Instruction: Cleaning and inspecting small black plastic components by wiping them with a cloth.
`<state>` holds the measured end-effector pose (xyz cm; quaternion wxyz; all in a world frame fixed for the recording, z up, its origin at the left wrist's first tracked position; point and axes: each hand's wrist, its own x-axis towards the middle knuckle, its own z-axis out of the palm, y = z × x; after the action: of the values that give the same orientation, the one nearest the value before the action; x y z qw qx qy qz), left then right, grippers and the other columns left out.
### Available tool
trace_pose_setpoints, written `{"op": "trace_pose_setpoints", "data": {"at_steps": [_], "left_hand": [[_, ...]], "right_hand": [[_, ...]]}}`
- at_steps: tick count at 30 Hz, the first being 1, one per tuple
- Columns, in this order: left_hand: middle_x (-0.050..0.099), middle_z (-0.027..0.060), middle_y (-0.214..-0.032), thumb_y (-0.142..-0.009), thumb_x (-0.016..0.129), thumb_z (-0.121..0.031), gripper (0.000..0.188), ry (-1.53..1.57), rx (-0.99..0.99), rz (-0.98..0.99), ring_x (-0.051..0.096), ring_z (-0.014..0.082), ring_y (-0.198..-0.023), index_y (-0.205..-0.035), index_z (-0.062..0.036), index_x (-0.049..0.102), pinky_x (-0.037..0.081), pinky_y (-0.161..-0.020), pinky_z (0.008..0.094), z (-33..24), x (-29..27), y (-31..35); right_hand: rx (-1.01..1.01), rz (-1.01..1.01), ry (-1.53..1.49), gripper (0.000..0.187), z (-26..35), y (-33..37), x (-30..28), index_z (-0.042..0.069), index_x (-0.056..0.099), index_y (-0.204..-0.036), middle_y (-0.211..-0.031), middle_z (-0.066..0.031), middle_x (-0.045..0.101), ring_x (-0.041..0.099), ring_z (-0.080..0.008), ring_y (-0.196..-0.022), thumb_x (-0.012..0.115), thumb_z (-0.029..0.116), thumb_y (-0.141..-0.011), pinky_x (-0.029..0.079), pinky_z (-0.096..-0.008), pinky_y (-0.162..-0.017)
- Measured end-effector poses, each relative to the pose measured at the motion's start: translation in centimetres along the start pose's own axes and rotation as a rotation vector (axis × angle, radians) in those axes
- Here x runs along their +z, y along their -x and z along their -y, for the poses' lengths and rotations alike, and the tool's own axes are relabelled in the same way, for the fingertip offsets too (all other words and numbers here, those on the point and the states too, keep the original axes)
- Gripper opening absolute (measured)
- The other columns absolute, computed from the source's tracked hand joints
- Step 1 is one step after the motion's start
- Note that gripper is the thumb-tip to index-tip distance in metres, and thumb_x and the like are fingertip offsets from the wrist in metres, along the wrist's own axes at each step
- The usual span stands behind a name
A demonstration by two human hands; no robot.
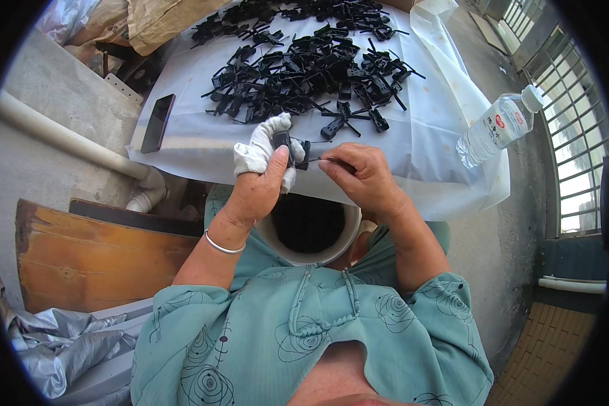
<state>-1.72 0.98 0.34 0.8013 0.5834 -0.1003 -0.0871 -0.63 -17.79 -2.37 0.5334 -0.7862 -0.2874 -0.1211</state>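
Black part (283, 141) in the left hand (258, 153), thin tool (344, 165) in the right hand (370, 178).
The left clamps the part; the right pinches the tool just beside it. Bracing firmly and guiding the tool straight should help.

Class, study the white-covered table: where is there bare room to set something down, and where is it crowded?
Bare white sheet lies between the phone and the heap of black parts, and again between that heap and the bottle. The far middle is crowded by the heap; the left hand and right hand take up the near middle.
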Motion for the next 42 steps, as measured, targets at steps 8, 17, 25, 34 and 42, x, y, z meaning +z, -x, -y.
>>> {"op": "trace_pose_setpoints", "data": {"at_steps": [8,17,25,34,42], "left_hand": [[0.05,0.002,-0.08,-0.085,0.042,-0.007,0.029,-0.348,-0.114,0.142,0.043,0.0057,-0.062,-0.113,-0.0006,0.046,0.039,-0.055,0.0211,0.2,0.8,0.9],[0.054,0.0096,-0.083,-0.081,0.045,-0.005,0.022,-0.636,0.2,0.078,0.05,0.0184,-0.073,-0.102,0.0012,0.049,0.043,-0.067,0.0289,2.0,0.5,0.2],[0.056,0.0207,-0.084,-0.081,0.048,-0.007,0.024,-0.91,0.296,0.015,0.055,0.0375,-0.077,-0.104,0.0018,0.048,0.045,-0.069,0.0382,1.6,0.4,2.2],[0.06,0.0171,-0.1,-0.08,0.057,-0.008,0.025,-1.267,0.33,0.022,0.057,0.0325,-0.093,-0.104,-0.0011,0.059,0.047,-0.082,0.0367,1.4,-2.4,1.8],[0.062,0.0149,-0.098,-0.064,0.058,0.004,0.028,-1.464,0.51,0.488,0.059,0.0323,-0.083,-0.09,-0.0042,0.065,0.048,-0.073,0.0365,-3.7,0.8,-0.3]], "right_hand": [[0.065,-0.007,-0.081,0.009,1.4,-0.3,0.7,0.001,0.058,-0.08,-0.066,-0.0113,0.055,0.052,-0.0228,-0.055,0.064,0.007,-0.078,0.042,-0.0302,-0.052],[0.158,0.112,-0.102,0.019,1.2,-0.1,1.0,-0.001,0.054,-0.077,-0.063,-0.0117,0.051,0.047,-0.0207,-0.055,0.053,0.014,-0.088,0.041,-0.0307,-0.055],[0.145,0.075,-0.166,0.019,1.0,0.8,3.3,-0.002,0.053,-0.075,-0.063,-0.0158,0.051,0.045,-0.0284,-0.055,0.051,0.012,-0.087,0.041,-0.0348,-0.056],[0.101,-0.015,0.661,0.011,-1.7,-0.7,1.8,0.007,0.056,-0.088,-0.077,-0.0111,0.06,0.057,-0.032,-0.063,0.058,0.015,-0.082,0.045,-0.0405,-0.055],[-0.047,0.157,0.31,0.008,-1.1,-0.1,-1.6,0.002,0.058,-0.083,-0.073,-0.0139,0.057,0.055,-0.0299,-0.062,0.06,0.01,-0.079,0.045,-0.0356,-0.056]]}}
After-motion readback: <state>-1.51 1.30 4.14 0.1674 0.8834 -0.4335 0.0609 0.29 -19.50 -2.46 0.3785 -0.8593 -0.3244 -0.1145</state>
